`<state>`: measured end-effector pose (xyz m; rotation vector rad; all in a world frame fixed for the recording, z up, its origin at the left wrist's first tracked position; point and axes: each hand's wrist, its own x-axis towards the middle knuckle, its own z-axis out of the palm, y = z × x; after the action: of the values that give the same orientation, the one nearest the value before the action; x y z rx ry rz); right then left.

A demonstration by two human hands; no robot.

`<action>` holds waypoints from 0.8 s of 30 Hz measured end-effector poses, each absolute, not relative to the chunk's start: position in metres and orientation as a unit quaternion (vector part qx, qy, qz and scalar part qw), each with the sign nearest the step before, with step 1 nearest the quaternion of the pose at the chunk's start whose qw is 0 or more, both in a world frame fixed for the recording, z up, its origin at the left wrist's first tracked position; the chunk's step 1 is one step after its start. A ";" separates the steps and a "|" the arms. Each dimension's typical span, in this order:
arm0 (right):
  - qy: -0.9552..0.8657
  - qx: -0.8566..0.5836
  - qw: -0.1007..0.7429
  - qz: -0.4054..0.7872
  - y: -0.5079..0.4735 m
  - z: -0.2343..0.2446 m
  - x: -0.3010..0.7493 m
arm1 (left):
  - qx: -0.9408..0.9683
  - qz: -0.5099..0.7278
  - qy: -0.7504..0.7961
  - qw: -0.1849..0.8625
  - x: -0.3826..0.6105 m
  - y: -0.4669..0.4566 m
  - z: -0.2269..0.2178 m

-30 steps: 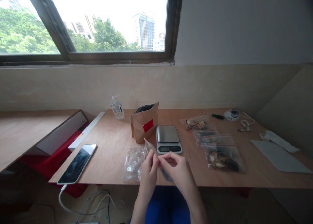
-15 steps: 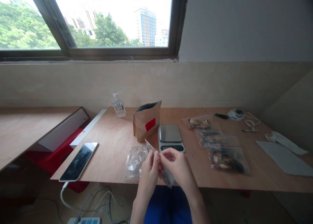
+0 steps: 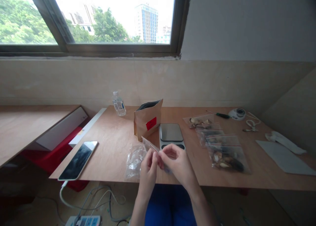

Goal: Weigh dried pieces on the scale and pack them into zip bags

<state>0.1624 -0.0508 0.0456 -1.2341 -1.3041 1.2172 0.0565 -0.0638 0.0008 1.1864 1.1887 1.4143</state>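
My left hand and my right hand meet above the table's front edge, both pinching a clear plastic bag. One corner of that bag sticks up past my left fingers; most of the rest is hidden behind my hands. Just left of them lies a crumpled heap of clear plastic bags. Beyond my right hand sits a small digital scale with a bare metal plate, its display partly covered by my fingers. A brown paper pouch with a red label stands open-topped beside the scale.
Several zip bags of dried pieces lie to the right. Farther off are a screwdriver, a white dome camera with its cable, and a grey sheet. Leftward are a phone on a charging cable and a water bottle.
Both hands have shifted slightly, and the bag's raised corner has moved up and left. The whole view has tipped a little downward. Objects on the table keep their places.
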 end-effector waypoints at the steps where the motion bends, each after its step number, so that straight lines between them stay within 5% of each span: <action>1: -0.521 -0.519 0.494 0.463 -0.046 0.046 0.165 | 0.478 0.586 0.477 0.448 0.058 -0.064 0.002; 7: -0.414 -0.537 0.661 0.321 -0.012 0.058 0.198 | 0.481 0.603 0.498 0.396 0.055 -0.068 0.004; 18: -0.473 -0.447 0.594 0.473 -0.007 0.069 0.176 | 0.279 0.686 0.338 0.581 0.074 -0.048 -0.030; 24: -0.606 -0.460 0.574 0.303 -0.015 0.064 0.173 | 0.247 0.708 0.454 0.481 0.067 -0.044 -0.037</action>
<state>0.1733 -0.0153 0.0640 -1.0791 -1.4199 0.7094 0.0669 -0.0444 -0.0368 0.6015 1.1081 1.7274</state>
